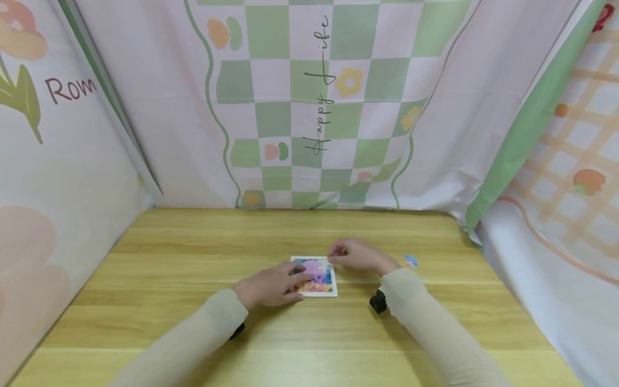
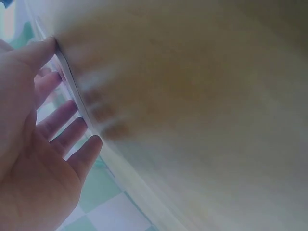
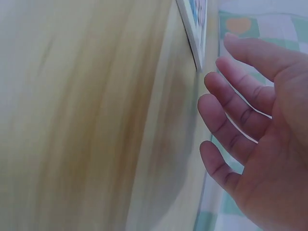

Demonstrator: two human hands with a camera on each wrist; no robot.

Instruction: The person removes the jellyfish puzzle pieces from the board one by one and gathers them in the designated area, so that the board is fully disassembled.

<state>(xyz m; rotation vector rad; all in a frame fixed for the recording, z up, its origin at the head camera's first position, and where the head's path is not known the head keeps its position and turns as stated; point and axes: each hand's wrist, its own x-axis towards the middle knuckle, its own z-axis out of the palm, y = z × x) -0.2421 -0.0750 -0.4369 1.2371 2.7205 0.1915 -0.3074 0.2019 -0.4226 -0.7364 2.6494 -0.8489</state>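
A small flat picture board [image 1: 329, 294] with a white border lies on the table and shows a pink cartoon figure on a colourful ground. My left hand [image 1: 278, 282] rests over its left side, fingers spread and nearly straight. In the left wrist view, the left hand's fingertips [image 2: 94, 142] lie along the board's edge. At the board's far right corner is my right hand [image 1: 355, 255], its fingers loosely bent. The right wrist view has the right hand [image 3: 260, 115] beside the board's corner [image 3: 198, 60], with nothing visible between thumb and fingers.
A small blue-and-pink piece [image 1: 410, 261] lies on the wooden table [image 1: 300, 349], to the right of the right hand. Behind the table hangs a green-and-white checked cloth [image 1: 309, 118], and printed curtains stand at both sides.
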